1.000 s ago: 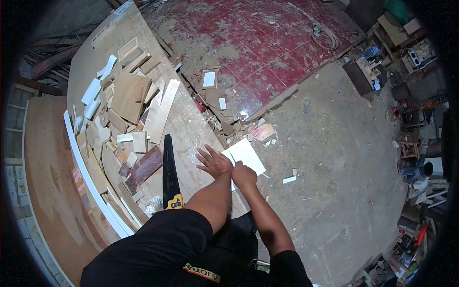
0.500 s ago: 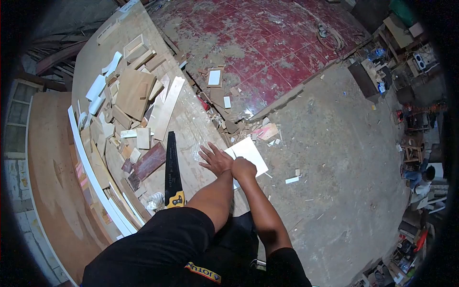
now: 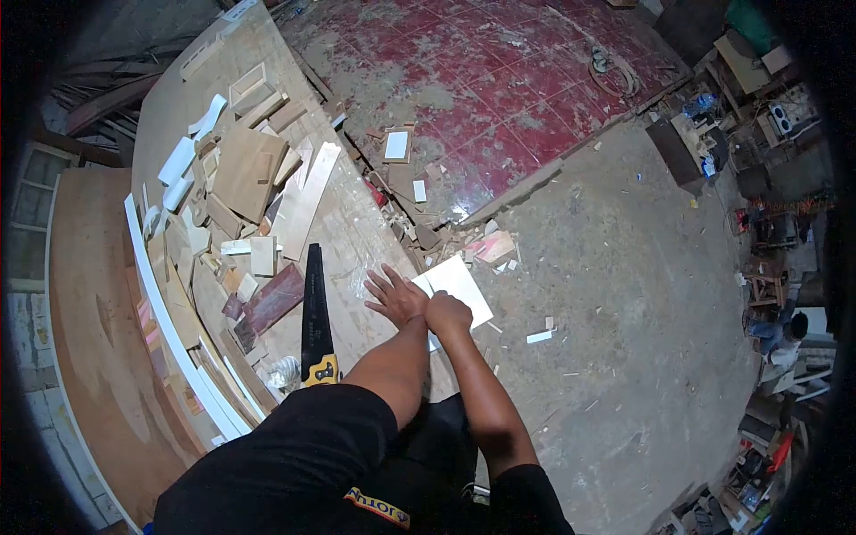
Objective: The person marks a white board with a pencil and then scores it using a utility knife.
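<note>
Left hand (image 3: 395, 298) lies splayed by the white board (image 3: 464, 290), right hand (image 3: 448, 316) curled into a fist, contents hidden

Single head-worn view, facing forward and down

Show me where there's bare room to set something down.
The table shows bare wood between the handsaw and the left hand, and again left of the open wooden box. Crowded: the wood scraps left of the saw, and the white board, where the right hand meets the left.
</note>
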`<control>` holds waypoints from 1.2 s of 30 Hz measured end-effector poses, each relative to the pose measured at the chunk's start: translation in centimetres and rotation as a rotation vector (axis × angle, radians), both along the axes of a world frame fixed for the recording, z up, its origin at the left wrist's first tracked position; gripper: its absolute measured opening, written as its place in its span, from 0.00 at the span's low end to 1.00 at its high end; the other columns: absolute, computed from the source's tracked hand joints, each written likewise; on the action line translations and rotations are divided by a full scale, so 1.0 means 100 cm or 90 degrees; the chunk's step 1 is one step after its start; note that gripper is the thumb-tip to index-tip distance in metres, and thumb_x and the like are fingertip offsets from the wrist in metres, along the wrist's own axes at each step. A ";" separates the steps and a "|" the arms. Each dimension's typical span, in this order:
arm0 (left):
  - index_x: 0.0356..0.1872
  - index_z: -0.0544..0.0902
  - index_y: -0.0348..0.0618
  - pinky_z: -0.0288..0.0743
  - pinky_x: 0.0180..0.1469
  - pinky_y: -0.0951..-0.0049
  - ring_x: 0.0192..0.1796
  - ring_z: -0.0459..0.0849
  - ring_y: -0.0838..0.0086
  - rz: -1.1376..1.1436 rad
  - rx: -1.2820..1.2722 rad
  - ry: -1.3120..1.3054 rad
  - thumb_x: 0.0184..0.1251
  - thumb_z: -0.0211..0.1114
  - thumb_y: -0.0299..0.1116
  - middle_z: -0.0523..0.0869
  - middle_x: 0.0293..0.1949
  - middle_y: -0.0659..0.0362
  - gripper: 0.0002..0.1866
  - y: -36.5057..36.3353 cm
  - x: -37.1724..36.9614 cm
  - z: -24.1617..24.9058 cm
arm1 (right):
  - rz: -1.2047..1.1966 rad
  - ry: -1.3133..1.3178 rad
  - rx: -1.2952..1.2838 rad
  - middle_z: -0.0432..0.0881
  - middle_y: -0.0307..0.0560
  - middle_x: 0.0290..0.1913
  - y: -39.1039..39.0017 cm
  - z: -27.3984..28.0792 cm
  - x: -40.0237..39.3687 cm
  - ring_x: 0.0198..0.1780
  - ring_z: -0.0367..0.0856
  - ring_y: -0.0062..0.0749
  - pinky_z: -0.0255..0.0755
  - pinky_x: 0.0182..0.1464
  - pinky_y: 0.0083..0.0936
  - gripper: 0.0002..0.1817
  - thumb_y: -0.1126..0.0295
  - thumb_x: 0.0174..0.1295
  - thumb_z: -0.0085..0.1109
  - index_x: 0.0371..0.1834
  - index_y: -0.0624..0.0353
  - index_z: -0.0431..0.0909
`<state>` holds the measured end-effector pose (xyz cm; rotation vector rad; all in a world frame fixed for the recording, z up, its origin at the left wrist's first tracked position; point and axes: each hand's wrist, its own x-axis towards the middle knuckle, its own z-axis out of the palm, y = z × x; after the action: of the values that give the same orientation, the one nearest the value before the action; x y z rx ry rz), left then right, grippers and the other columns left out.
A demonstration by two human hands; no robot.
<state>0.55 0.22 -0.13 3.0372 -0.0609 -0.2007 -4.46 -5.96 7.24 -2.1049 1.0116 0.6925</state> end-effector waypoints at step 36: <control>0.77 0.52 0.53 0.37 0.72 0.31 0.79 0.41 0.45 -0.010 -0.019 -0.066 0.73 0.46 0.42 0.45 0.78 0.45 0.33 0.001 -0.002 -0.008 | 0.021 0.089 0.001 0.85 0.58 0.49 0.002 0.054 -0.018 0.50 0.86 0.49 0.79 0.50 0.38 0.17 0.66 0.63 0.49 0.48 0.63 0.84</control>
<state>0.36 0.32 -0.90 3.0155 -0.0943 -0.0424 -6.24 -5.76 12.64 -2.0996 1.0539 0.8670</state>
